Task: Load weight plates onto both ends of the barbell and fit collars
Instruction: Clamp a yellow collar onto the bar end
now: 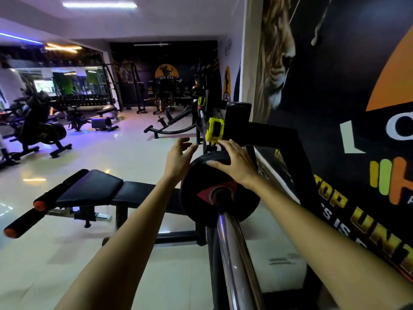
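A chrome barbell sleeve [232,253] runs from the bottom of the view up to a black weight plate [201,180] with a red triangle mark, threaded on the sleeve. My right hand [234,163] lies over the plate's top rim, fingers straight and its thumb across the near face. My left hand [178,156] hovers by the plate's upper left edge with fingers spread and relaxed; whether it touches the plate I cannot tell. Beyond the plate the barbell rests in a black rack with a yellow holder [215,132]. No collar shows on the sleeve.
A black padded bench [107,193] with orange-tipped foam rollers stands left of the plate. A painted wall [335,108] runs close along the right. Exercise bikes [40,128], a dumbbell rack and other machines stand farther back on the glossy floor.
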`<state>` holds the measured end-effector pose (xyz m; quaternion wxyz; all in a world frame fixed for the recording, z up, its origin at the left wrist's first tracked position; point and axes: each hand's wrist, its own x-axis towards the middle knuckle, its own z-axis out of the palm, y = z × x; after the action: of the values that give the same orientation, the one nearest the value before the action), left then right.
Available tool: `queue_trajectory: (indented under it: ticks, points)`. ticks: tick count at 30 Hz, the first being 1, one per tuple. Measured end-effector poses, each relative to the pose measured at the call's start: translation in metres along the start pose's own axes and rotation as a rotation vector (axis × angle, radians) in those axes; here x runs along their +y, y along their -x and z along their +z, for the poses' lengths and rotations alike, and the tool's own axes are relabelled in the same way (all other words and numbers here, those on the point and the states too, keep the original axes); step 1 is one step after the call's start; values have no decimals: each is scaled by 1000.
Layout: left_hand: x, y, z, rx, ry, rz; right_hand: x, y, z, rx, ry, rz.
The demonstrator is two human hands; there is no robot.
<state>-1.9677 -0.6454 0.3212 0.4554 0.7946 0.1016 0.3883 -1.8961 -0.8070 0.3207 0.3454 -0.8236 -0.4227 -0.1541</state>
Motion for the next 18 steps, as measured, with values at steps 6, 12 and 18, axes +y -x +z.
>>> queue_trajectory:
  ticks: [6,12,18]
  points:
    - [-20,-71,33,-183,157,-112,10,-19,-8,-226,-239,186]
    - [-39,-118,66,-418,419,-266,11,-21,-9,-226,-256,282]
    - [-45,-129,77,-296,522,-281,6,-13,-7,-124,-274,377]
